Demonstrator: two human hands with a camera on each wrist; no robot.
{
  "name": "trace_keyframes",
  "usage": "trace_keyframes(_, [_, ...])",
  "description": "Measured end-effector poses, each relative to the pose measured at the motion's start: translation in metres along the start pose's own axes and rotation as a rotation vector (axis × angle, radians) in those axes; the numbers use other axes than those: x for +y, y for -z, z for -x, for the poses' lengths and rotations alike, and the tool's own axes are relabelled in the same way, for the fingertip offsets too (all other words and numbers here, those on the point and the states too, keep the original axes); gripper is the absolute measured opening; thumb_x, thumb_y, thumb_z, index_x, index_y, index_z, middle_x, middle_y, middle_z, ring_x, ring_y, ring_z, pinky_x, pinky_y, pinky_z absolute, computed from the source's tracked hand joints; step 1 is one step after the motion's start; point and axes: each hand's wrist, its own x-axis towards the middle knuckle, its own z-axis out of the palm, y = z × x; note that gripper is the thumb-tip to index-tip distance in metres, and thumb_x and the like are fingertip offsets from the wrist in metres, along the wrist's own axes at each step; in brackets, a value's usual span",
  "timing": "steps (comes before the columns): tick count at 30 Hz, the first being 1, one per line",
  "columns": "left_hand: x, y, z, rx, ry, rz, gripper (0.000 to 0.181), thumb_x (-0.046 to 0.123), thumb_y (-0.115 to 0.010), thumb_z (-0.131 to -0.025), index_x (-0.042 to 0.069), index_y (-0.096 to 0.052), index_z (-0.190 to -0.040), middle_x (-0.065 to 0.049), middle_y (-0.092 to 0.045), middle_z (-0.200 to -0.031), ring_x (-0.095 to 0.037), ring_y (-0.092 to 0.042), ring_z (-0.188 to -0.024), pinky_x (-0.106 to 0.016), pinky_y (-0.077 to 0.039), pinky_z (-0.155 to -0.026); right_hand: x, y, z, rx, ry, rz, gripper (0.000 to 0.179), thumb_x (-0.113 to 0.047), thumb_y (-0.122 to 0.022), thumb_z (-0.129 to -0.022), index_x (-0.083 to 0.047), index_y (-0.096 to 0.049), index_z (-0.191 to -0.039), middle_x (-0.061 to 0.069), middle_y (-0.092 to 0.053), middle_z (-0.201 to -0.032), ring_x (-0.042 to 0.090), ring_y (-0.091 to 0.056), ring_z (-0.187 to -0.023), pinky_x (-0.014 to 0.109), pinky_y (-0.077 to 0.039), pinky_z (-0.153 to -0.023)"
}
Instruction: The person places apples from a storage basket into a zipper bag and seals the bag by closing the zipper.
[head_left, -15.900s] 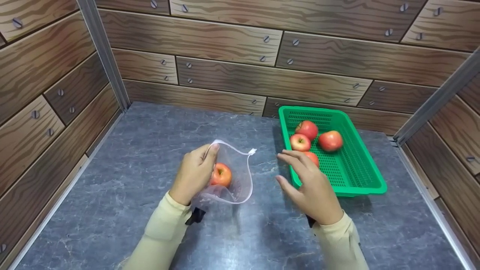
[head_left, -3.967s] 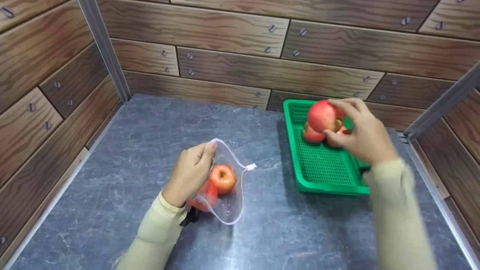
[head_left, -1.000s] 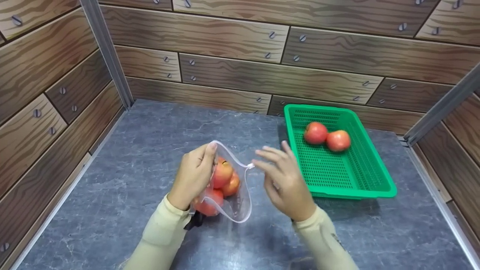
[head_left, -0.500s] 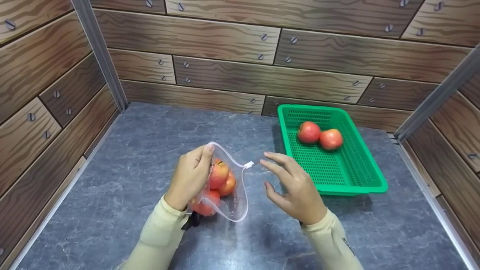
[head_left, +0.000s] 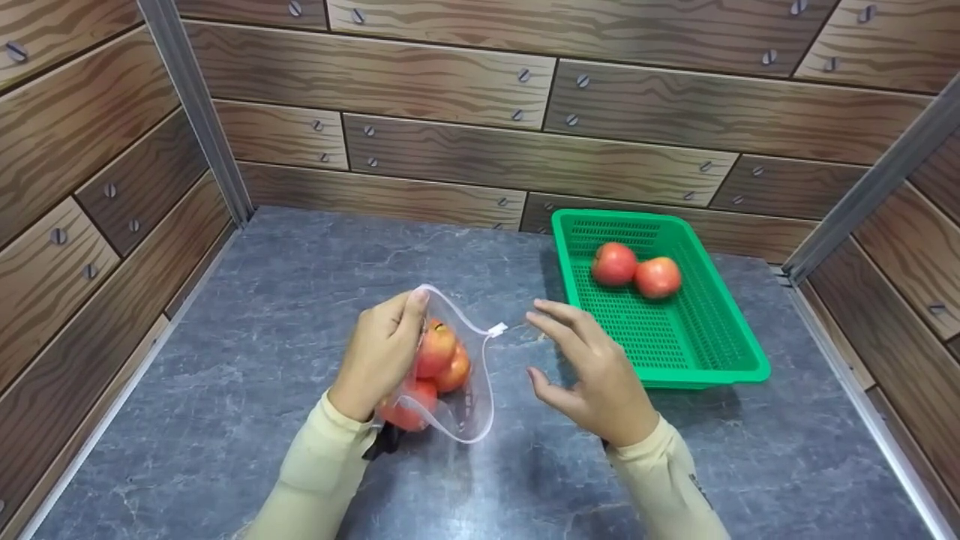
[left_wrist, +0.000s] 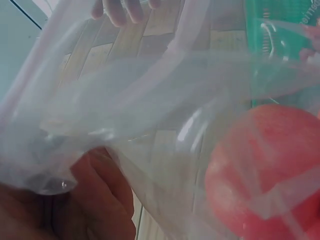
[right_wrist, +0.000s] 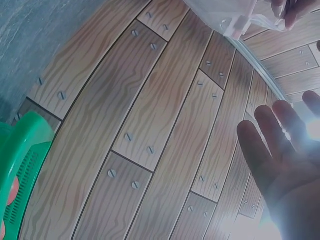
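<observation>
My left hand (head_left: 381, 351) pinches the rim of a clear zip bag (head_left: 480, 401) between thumb and fingers, and the bag's mouth gapes toward the right. Inside it lie three red-yellow apples (head_left: 436, 351); one apple (left_wrist: 270, 170) shows large through the plastic in the left wrist view. A white slider (head_left: 497, 329) sits on the bag's rim. My right hand (head_left: 600, 379) hovers between bag and basket, fingers spread and holding nothing; the right wrist view shows the same hand (right_wrist: 280, 165) with its fingers extended.
To the right stands a green plastic basket (head_left: 720, 375) with two apples (head_left: 658, 277) touching each other near its back. Wood-patterned walls (head_left: 450, 150) and metal corner posts (head_left: 199, 112) enclose the grey marbled table (head_left: 262, 300) at the back and sides.
Since the oldest frame, the bag has gone from one visible apple to three, and the basket is down to two. Over the last second my right hand has drawn back slightly from the slider.
</observation>
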Motion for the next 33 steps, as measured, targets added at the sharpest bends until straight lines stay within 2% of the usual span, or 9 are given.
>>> trace_keyframes(11, [0.001, 0.000, 0.001, -0.006, 0.000, 0.007, 0.045, 0.038, -0.050, -0.110, 0.016, -0.050, -0.071, 0.006, -0.042, -0.064, -0.012, -0.041, -0.060, -0.030, -0.036, -0.059, -0.004, 0.001, 0.004, -0.016, -0.026, 0.029, 0.071, -0.012, -0.083, -0.075, -0.010, -0.060, -0.142, 0.014, -0.060, -0.140, 0.026, -0.062, -0.123, 0.038, -0.054, -0.096])
trace_keyframes(16, [0.001, 0.000, 0.000, -0.003, 0.006, 0.006, 0.044, 0.038, -0.050, -0.110, 0.016, -0.052, -0.072, 0.005, -0.044, -0.064, -0.014, -0.044, -0.061, -0.031, -0.038, -0.061, -0.001, 0.004, 0.006, 0.013, -0.045, 0.031, 0.071, -0.011, -0.081, -0.076, -0.007, -0.059, -0.142, 0.015, -0.058, -0.142, 0.028, -0.063, -0.122, 0.033, -0.053, -0.098])
trace_keyframes(18, [0.001, 0.000, 0.000, -0.002, 0.008, 0.006, 0.044, 0.039, -0.050, -0.110, 0.016, -0.053, -0.073, 0.005, -0.045, -0.065, -0.015, -0.046, -0.063, -0.032, -0.039, -0.062, 0.005, 0.008, 0.006, 0.034, -0.061, 0.037, 0.070, -0.011, -0.080, -0.076, -0.003, -0.058, -0.142, 0.017, -0.057, -0.142, 0.030, -0.063, -0.120, 0.031, -0.052, -0.101])
trace_keyframes(20, [0.001, 0.000, -0.001, -0.001, 0.012, 0.007, 0.044, 0.039, -0.050, -0.110, 0.015, -0.054, -0.073, 0.005, -0.045, -0.065, -0.015, -0.046, -0.063, -0.032, -0.039, -0.062, 0.020, 0.014, 0.004, 0.050, -0.099, 0.045, 0.070, -0.010, -0.080, -0.075, 0.000, -0.056, -0.141, 0.019, -0.057, -0.141, 0.034, -0.062, -0.122, 0.035, -0.050, -0.106])
trace_keyframes(23, [0.000, 0.001, -0.002, 0.003, 0.018, 0.003, 0.044, 0.038, -0.050, -0.110, 0.015, -0.053, -0.073, 0.005, -0.045, -0.065, -0.015, -0.046, -0.063, -0.032, -0.039, -0.062, 0.054, 0.031, -0.003, 0.021, -0.233, 0.088, 0.075, -0.008, -0.083, -0.075, 0.001, -0.052, -0.142, 0.022, -0.055, -0.141, 0.039, -0.059, -0.124, 0.046, -0.050, -0.106])
trace_keyframes(25, [0.000, 0.001, -0.002, 0.007, 0.023, 0.003, 0.044, 0.037, -0.050, -0.110, 0.015, -0.053, -0.072, 0.004, -0.045, -0.065, -0.016, -0.046, -0.062, -0.032, -0.039, -0.062, 0.084, 0.045, -0.011, -0.050, -0.361, 0.130, 0.078, -0.010, -0.085, -0.076, -0.001, -0.050, -0.145, 0.024, -0.052, -0.141, 0.042, -0.056, -0.126, 0.056, -0.050, -0.104])
trace_keyframes(27, [0.000, 0.002, -0.002, 0.010, 0.027, 0.003, 0.044, 0.036, -0.051, -0.110, 0.015, -0.053, -0.072, 0.004, -0.045, -0.065, -0.016, -0.046, -0.062, -0.032, -0.039, -0.061, 0.116, 0.057, -0.017, -0.180, -0.498, 0.192, 0.082, -0.016, -0.085, -0.079, -0.004, -0.046, -0.149, 0.026, -0.049, -0.143, 0.045, -0.055, -0.125, 0.063, -0.051, -0.097])
trace_keyframes(30, [0.001, 0.002, -0.001, 0.007, 0.026, 0.008, 0.043, 0.036, -0.051, -0.110, 0.014, -0.054, -0.072, 0.005, -0.045, -0.065, -0.016, -0.047, -0.063, -0.031, -0.040, -0.062, 0.165, 0.070, -0.019, -0.450, -0.653, 0.272, 0.083, -0.027, -0.080, -0.083, -0.003, -0.041, -0.153, 0.029, -0.044, -0.144, 0.051, -0.053, -0.125, 0.070, -0.048, -0.094])
trace_keyframes(33, [0.002, 0.000, -0.001, 0.004, 0.019, 0.005, 0.043, 0.035, -0.051, -0.110, 0.014, -0.054, -0.073, 0.005, -0.044, -0.065, -0.016, -0.046, -0.062, -0.031, -0.039, -0.062, 0.208, 0.075, -0.009, -0.722, -0.712, 0.321, 0.082, -0.032, -0.074, -0.085, 0.002, -0.040, -0.151, 0.034, -0.043, -0.142, 0.055, -0.052, -0.123, 0.071, -0.046, -0.095])
